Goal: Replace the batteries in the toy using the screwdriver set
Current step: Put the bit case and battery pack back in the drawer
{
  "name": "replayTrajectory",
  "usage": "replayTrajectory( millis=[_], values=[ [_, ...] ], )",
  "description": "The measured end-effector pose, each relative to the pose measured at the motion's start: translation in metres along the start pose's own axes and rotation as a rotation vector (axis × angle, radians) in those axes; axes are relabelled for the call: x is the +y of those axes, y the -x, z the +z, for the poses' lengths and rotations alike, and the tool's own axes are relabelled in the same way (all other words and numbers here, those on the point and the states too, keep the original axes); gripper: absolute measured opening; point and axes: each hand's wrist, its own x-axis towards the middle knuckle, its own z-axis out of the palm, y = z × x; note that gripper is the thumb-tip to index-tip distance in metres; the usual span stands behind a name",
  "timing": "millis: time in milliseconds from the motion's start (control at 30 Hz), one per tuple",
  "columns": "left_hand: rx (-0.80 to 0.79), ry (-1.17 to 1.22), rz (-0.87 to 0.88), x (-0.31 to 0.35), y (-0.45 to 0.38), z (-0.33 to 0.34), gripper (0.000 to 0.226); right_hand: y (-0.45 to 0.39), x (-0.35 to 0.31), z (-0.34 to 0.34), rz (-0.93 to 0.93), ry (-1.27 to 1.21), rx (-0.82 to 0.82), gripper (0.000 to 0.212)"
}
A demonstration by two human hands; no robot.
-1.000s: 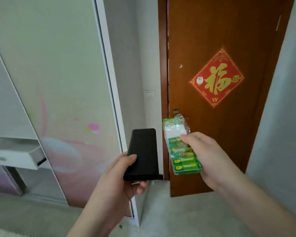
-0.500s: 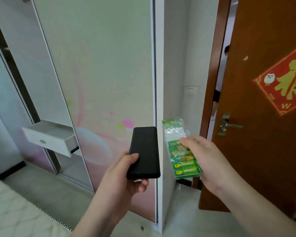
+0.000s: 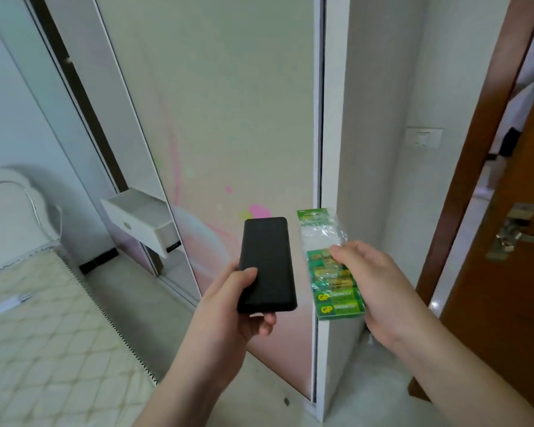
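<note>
My left hand grips a flat black case, closed, held upright in front of me at chest height. Just to its right, my right hand holds a green pack of batteries in clear plastic wrap, thumb on its front face. The two items sit side by side, a small gap between them. No toy is in view.
A tall white wardrobe with a sliding door stands ahead, its white drawer pulled out at the left. A bed with a quilted cover fills the lower left. A brown door stands ajar at the right, with a person partly seen beyond it.
My view has swung left: the brown door slid to the right edge, and the wardrobe drawer and bed came into sight. Both hands hold their items in the same pose.
</note>
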Motion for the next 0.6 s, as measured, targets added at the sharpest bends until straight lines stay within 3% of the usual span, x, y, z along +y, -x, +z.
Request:
replayTrajectory(
  millis=[267,600],
  values=[
    [0.222,-0.014,0.05,-0.028,-0.051,0.025,0.027,-0.087,0.009,-0.019,0.114,-0.035,-0.197,0.011],
    [0.482,-0.036,0.072,-0.037,-0.073,-0.053,0.029,-0.148,0.049,0.067,0.168,-0.03,-0.475,0.016]
  ],
)
